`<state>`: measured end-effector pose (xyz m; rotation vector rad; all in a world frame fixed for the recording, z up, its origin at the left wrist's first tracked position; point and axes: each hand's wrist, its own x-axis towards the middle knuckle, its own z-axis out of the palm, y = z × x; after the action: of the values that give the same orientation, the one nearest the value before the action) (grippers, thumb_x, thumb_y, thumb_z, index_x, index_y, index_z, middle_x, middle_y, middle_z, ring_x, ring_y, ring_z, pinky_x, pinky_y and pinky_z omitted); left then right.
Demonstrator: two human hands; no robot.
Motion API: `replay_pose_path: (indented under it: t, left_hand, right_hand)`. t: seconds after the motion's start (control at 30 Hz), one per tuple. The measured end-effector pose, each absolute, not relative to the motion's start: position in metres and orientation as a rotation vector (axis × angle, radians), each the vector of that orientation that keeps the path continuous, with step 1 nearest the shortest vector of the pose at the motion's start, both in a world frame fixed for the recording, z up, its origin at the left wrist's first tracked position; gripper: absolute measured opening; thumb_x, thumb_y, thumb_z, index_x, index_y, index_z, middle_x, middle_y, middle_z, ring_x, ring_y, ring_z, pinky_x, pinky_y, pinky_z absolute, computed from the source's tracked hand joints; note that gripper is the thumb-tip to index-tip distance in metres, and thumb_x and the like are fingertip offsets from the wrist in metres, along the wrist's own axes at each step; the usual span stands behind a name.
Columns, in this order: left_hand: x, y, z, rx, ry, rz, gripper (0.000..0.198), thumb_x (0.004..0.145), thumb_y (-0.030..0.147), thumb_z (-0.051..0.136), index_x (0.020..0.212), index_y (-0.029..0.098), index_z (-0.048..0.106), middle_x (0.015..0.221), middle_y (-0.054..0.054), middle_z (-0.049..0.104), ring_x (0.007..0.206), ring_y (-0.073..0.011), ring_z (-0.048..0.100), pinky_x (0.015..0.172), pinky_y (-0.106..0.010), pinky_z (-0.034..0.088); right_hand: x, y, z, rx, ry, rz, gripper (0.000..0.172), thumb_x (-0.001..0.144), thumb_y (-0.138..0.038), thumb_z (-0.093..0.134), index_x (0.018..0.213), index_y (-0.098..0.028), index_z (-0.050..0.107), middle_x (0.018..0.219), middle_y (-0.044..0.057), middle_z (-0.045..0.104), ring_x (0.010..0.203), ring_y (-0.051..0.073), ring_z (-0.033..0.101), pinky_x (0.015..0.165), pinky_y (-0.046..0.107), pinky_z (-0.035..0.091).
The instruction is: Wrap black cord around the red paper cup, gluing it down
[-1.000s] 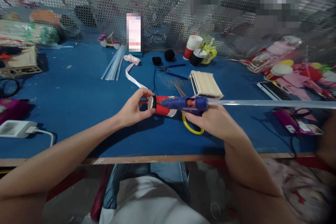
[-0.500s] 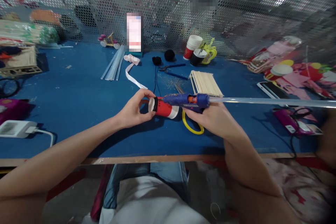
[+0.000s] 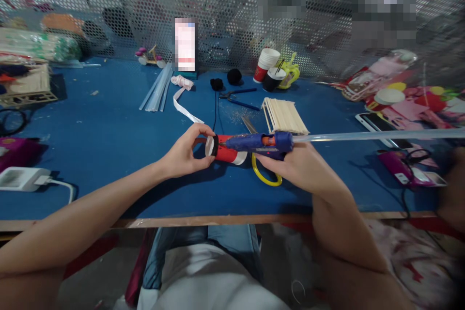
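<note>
My left hand [image 3: 189,152] pinches the rim end of a red and white paper cup [image 3: 225,155] lying on its side, its mouth turned left. Black yarn [image 3: 215,146] is wound round the cup near the rim, and a strand runs back to a small black yarn bundle [image 3: 217,84]. In my right hand [image 3: 300,164] is a blue hot glue gun [image 3: 259,142], nozzle pointing left at the cup beside the yarn band. A long clear glue stick [image 3: 363,135] sticks out of its back. Scissors with a yellow handle [image 3: 267,174] lie partly under the gun.
Behind the cup lie pliers [image 3: 241,97], white ribbon [image 3: 185,109], glue sticks [image 3: 156,92] and a black yarn ball [image 3: 234,76]. A craft-stick piece [image 3: 285,115] and stacked paper cups [image 3: 267,65] are right of centre. A white adapter [image 3: 23,178] sits left; a phone [image 3: 383,131] lies right.
The glue gun has shifted slightly right and down, and the back end of its glue stick has risen. My left hand and the cup stay almost still.
</note>
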<state>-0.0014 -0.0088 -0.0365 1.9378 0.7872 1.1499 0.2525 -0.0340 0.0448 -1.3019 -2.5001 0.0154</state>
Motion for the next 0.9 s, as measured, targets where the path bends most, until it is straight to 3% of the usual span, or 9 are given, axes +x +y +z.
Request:
replay_pose_path:
  t: [0.9]
  left_hand:
    - [-0.0015,-0.0111,-0.0362,2.072,0.729,1.160,0.048,0.067,0.009,0.068,0.109,0.023,0.048,0.113,-0.008,0.048,0.108,-0.0215,0.052,0.094,-0.039,0.049]
  right_hand:
    - [0.2528,-0.0293,0.0400,-1.336,-2.420,0.036,0.019,0.085,-0.028,0.051,0.082,-0.018,0.067,0.064,0.004,0.061,0.061,0.018,0.057,0.058,0.030,0.042]
